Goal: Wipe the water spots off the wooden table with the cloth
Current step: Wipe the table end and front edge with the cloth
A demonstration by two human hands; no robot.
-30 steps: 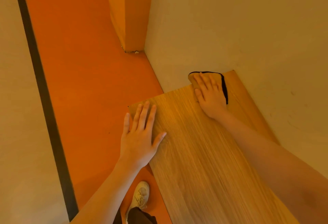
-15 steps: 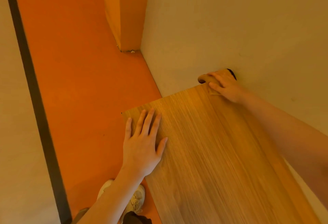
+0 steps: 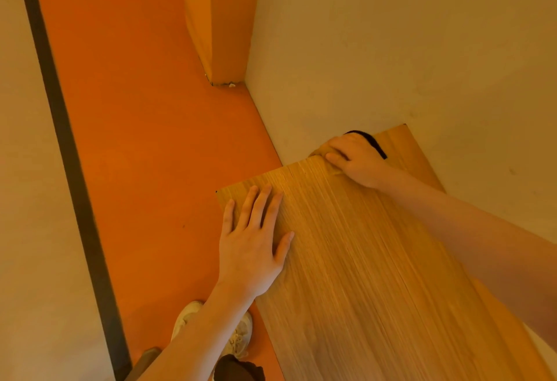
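The cloth (image 3: 373, 145), tan with a dark edge, lies at the far edge of the wooden bench (image 3: 361, 260), close to the wall (image 3: 391, 49). The right hand (image 3: 355, 157) covers it with curled fingers holding it. The left hand (image 3: 250, 242) lies flat, fingers spread wide, by the bench's left edge. A shoe (image 3: 238, 335) stands on the orange floor (image 3: 135, 139).

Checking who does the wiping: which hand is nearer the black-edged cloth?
Right. The right hand presses on the black-edged cloth at the table's far edge; the left hand rests flat apart, nearer the corner.
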